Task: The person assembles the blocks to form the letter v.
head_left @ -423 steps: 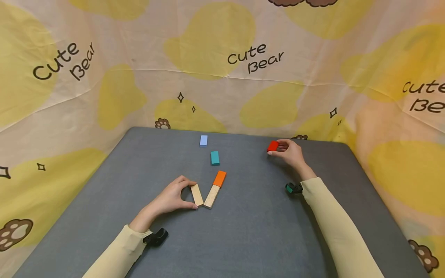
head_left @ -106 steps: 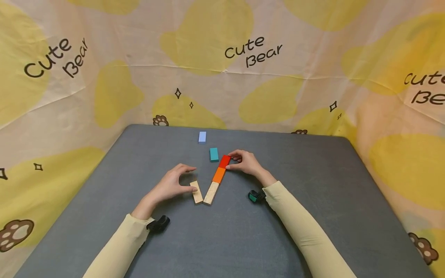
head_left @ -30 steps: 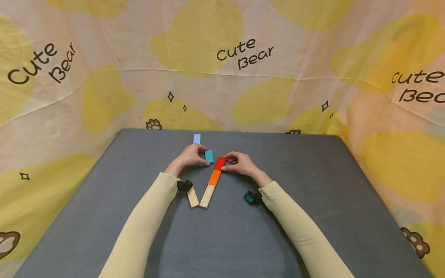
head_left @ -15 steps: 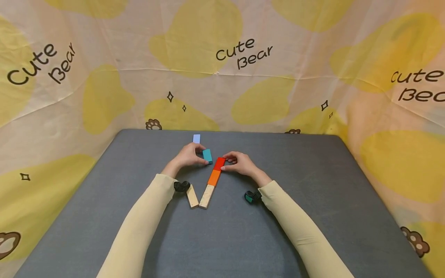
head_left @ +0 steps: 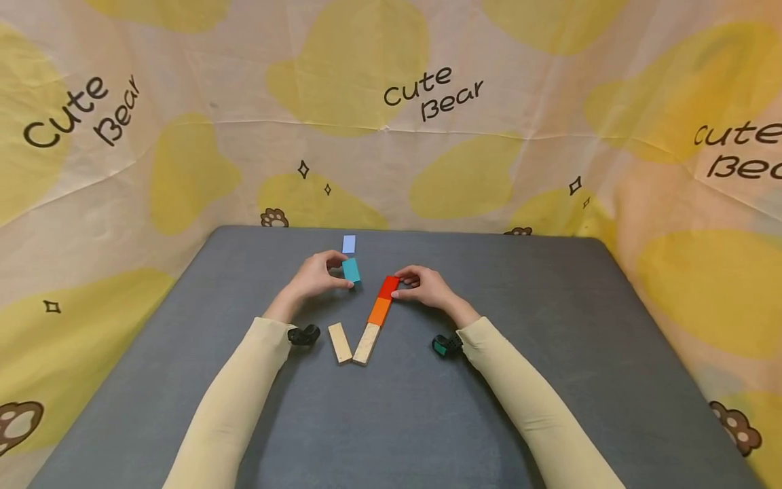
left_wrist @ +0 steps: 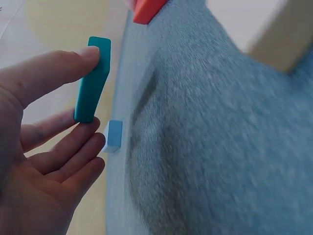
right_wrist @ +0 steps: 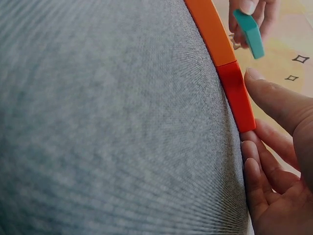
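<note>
My left hand (head_left: 314, 275) pinches a teal block (head_left: 351, 272) between thumb and fingertips. The left wrist view shows this teal block (left_wrist: 93, 81) raised off the table, its shadow apart on the cloth. My right hand (head_left: 430, 288) is at the red block (head_left: 388, 286), thumb by its side and a fingertip at its far end, as the right wrist view shows of the red block (right_wrist: 238, 98). Red meets an orange block (head_left: 379, 312), which meets a plain wooden block (head_left: 366, 343), in one slanted row. Another wooden block (head_left: 340, 343) leans the other way, near ends close, forming a V.
A light blue block (head_left: 349, 244) lies near the far edge of the grey table (head_left: 489, 407), just behind the teal block. A printed cloth (head_left: 342, 156) stands behind the table and along its sides.
The red block came from the right to the orange block's end. My left hand left the wooden block, took the teal block, and lifted it leftward; my right hand has since stayed at the red block.
</note>
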`<state>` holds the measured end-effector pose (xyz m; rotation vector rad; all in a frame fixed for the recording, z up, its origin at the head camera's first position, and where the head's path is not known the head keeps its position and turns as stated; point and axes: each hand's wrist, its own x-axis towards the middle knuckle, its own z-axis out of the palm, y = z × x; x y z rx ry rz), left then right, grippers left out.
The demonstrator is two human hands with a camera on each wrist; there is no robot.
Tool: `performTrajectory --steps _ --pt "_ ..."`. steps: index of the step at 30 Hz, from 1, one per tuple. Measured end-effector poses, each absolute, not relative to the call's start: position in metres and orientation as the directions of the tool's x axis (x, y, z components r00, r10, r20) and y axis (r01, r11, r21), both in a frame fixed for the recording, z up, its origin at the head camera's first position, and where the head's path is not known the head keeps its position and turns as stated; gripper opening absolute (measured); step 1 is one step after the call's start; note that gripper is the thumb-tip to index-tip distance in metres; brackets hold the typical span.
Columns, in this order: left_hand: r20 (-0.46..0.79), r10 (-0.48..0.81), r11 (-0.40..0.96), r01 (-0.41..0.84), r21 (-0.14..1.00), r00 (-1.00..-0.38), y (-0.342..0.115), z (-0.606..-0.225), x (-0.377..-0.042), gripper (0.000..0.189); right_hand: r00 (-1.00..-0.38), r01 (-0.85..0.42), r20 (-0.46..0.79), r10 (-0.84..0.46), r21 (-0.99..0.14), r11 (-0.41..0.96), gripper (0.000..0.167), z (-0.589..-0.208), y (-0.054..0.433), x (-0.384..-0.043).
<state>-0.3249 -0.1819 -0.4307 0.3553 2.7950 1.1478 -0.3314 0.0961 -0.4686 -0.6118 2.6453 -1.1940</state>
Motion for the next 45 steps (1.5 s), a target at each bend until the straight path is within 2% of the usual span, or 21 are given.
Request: performTrajectory --steps 28,45 --pt "0.068 0.27 0.707 0.246 0.663 -0.961 -0.216 -0.444 -0.29 0.063 -0.904 -0.292 0.012 -0.428 -0.748 0.596 0.05 -0.47 0.096 -0.333" --pt "0.065 0.238 0.731 0.223 0.645 -0.969 -0.229 -0.453 -0.274 0.064 -0.901 -0.298 0.013 -0.434 -0.745 0.597 0.049 -0.468 0.095 -0.331"
